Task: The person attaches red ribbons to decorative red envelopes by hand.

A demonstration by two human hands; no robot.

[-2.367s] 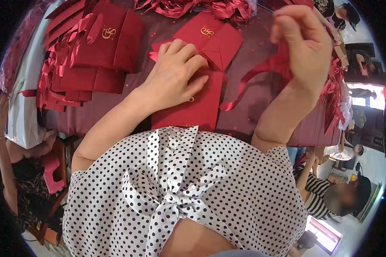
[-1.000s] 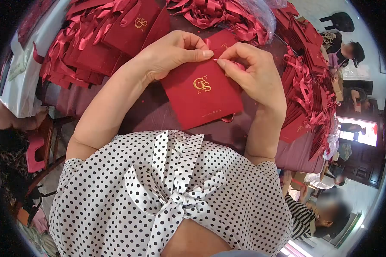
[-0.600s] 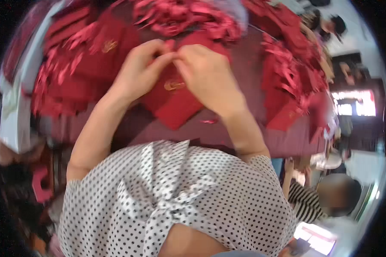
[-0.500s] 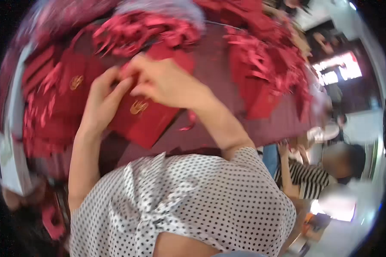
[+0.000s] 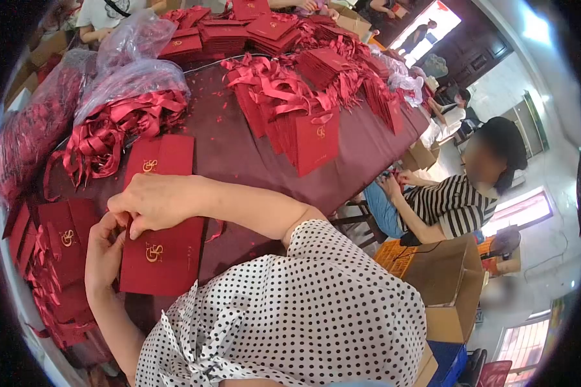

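A red paper bag or folder with a gold logo [image 5: 168,261] lies flat on the cloth before me. Just beyond it is another red panel with the same logo [image 5: 177,155]; my right arm hides whether the two join. My right hand [image 5: 158,201] is closed, its fingertips pinched at the left edge of the near piece. Against them from the left, my left hand [image 5: 103,255] pinches too. Whatever sits between the fingertips is hidden. From the right side of the red piece pokes a short red ribbon end [image 5: 216,231].
Red bags with ribbons [image 5: 68,238] are piled at my left. Ribbon bundles in clear plastic [image 5: 126,122] lie farther back. More ribboned bags [image 5: 290,116] stand across the dark red tablecloth [image 5: 252,174]. A person in stripes [image 5: 448,206] sits at right, near a cardboard box [image 5: 445,271].
My view has turned, bringing more of the room at right into sight. The red piece lies straighter, and my hands remain together at its left edge.
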